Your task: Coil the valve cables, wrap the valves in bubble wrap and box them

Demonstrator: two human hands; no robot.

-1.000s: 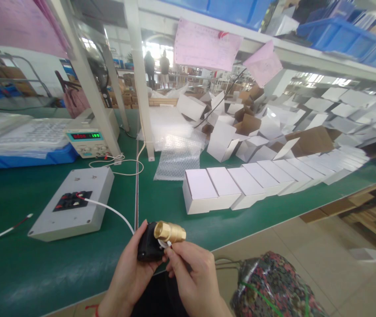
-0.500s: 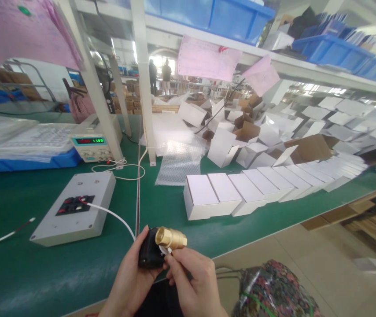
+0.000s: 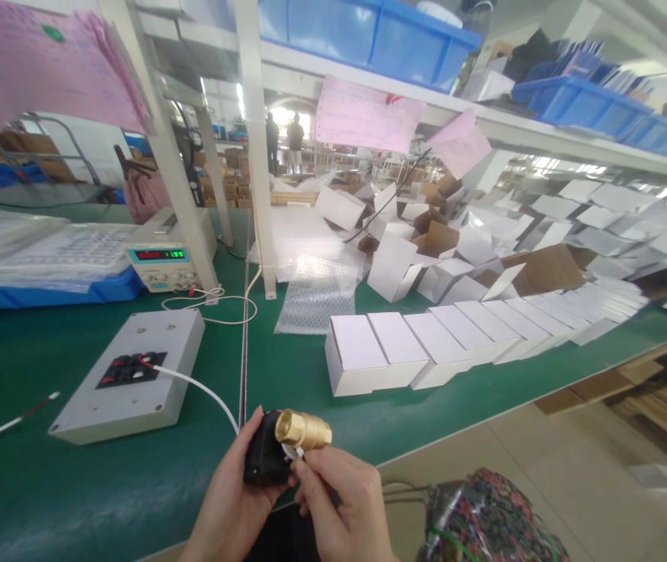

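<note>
Brass valve (image 3: 303, 430) with a black actuator body (image 3: 264, 457) sits at the bottom centre of the view, held just above the near edge of the green bench (image 3: 105, 484). The left hand (image 3: 231, 499) is wrapped around the black body from the 8 o'clock side, thumb on top. The right hand (image 3: 345, 507) comes from 5 o'clock and its fingertips pinch a small white piece (image 3: 292, 451) directly under the brass end. A white cable (image 3: 198, 386) goes from the valve toward 10 o'clock into the red and black terminals of a grey test box (image 3: 134, 378). Farther at 11 o'clock stands a power supply (image 3: 163, 261) with lit digits. At 1 o'clock from the valve, a row of closed white cartons (image 3: 427, 343) lies side by side on the bench, and behind them a loose heap of folded cartons (image 3: 486, 242). Sheets of bubble wrap (image 3: 315, 293) lie at 12 o'clock. Blue bins (image 3: 369, 31) rest on the shelf above. Patterned cloth (image 3: 486, 515) is at 4 o'clock, near the right hand.
</note>
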